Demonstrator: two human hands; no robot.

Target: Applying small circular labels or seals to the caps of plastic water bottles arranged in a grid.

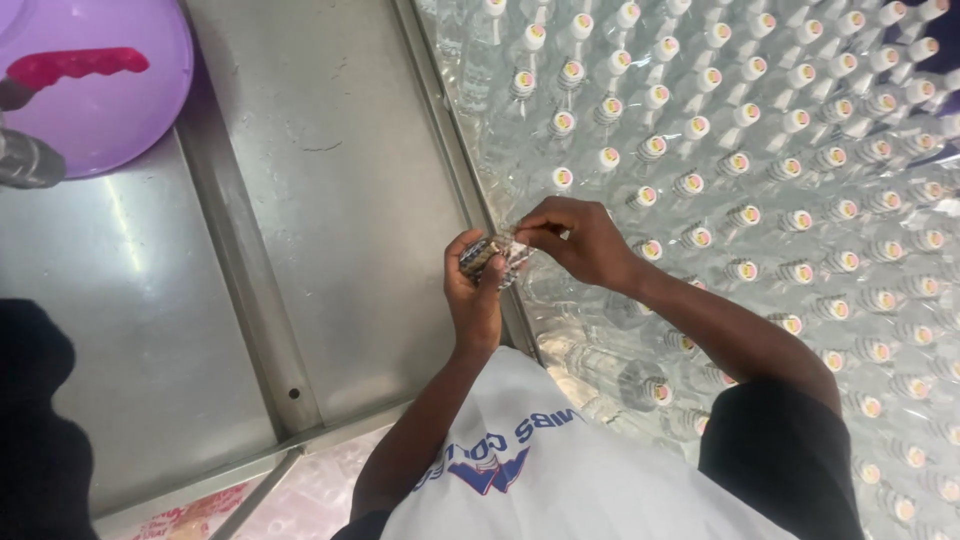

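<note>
Both hands pinching small foil stack, capped clear bottles massed beside

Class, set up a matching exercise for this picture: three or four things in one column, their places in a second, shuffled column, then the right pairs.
1. round purple plastic basin
2. clear plastic bottles with white caps
3. small stack of shiny bands
4. grey metal table

A. between both hands
B. top left corner
C. filling the right side
D. middle, left of the hands

Pairs: 1-B, 2-C, 3-A, 4-D

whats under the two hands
Under the left hand and right hand, which pinch a small stack of seals, lies the metal table edge beside capped bottles; the hands cover what lies directly beneath.
</note>
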